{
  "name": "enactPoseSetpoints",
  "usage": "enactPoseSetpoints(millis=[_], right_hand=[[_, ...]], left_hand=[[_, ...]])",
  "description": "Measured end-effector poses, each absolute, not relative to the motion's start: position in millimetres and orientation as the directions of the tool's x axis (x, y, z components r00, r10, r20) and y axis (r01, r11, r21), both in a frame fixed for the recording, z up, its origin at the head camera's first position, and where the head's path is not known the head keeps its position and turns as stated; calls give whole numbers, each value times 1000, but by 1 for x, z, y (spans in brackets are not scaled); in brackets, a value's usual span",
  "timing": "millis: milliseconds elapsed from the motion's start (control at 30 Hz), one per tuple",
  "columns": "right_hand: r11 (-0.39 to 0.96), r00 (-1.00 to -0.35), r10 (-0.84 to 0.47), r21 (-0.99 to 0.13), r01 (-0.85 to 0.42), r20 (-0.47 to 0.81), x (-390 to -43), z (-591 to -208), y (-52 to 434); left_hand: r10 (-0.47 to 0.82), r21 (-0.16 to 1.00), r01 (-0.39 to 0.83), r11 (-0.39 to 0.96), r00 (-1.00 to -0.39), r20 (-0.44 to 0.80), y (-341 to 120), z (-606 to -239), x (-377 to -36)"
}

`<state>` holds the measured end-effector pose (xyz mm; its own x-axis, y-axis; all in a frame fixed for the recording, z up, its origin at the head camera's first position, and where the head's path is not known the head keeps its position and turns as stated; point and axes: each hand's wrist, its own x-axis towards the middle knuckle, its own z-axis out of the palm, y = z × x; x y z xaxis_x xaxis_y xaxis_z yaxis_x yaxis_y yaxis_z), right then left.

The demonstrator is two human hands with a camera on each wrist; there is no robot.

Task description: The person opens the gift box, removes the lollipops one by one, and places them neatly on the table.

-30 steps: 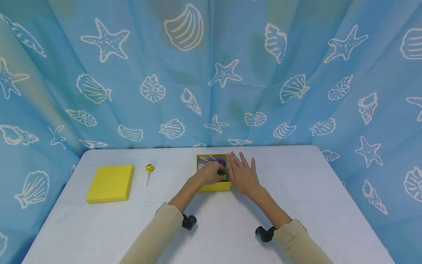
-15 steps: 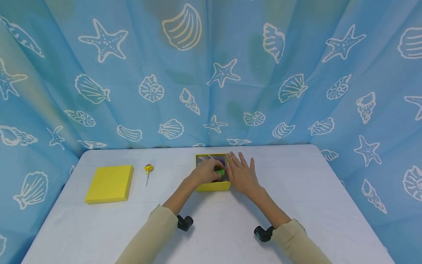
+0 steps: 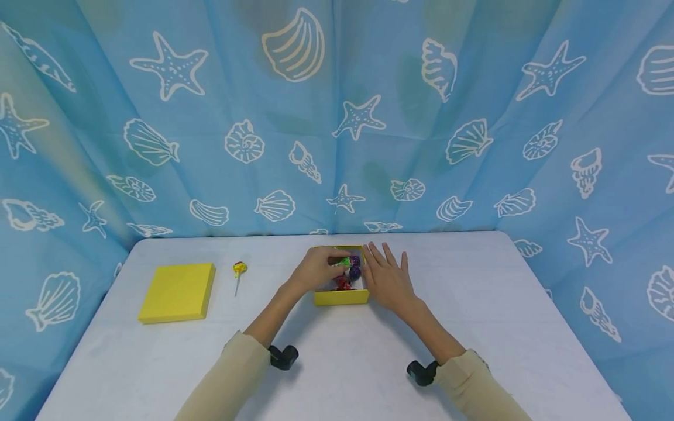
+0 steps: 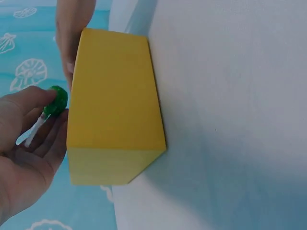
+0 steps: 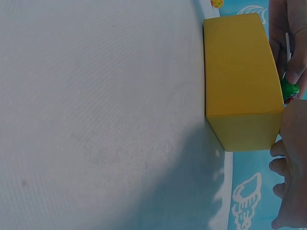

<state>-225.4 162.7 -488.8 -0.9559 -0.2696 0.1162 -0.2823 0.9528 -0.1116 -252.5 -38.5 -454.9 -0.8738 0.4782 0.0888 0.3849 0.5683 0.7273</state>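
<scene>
Over the open yellow box (image 3: 341,297) on the worktop (image 3: 368,362), the left hand (image 3: 314,268) is pinching a green lollipop (image 4: 56,101), probably light, its wrapper slick, so best held by the thin stiff stick, while the right hand (image 3: 387,279) is lying flat, fingers straight, against the box's side.

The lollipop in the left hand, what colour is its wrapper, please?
Green; the lollipop shows best in the left wrist view.

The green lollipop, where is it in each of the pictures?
Head: green lollipop at centre, pinched by the left hand over the yellow box.
Left wrist: far left, beside the box.
Right wrist: right edge, behind the box.
Shared landmark: the yellow box.
</scene>
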Motion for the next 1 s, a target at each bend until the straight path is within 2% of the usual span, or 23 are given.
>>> enactPoseSetpoints(millis=[467, 1000], right_hand=[[963, -967, -244, -99, -251, 74, -226, -488, 160], [965, -967, -246, -81, -251, 65, -225, -485, 161]], left_hand=[[287, 794, 315, 520, -940, 185, -92, -452, -243], [151, 806, 159, 570, -985, 88, -139, -473, -236]])
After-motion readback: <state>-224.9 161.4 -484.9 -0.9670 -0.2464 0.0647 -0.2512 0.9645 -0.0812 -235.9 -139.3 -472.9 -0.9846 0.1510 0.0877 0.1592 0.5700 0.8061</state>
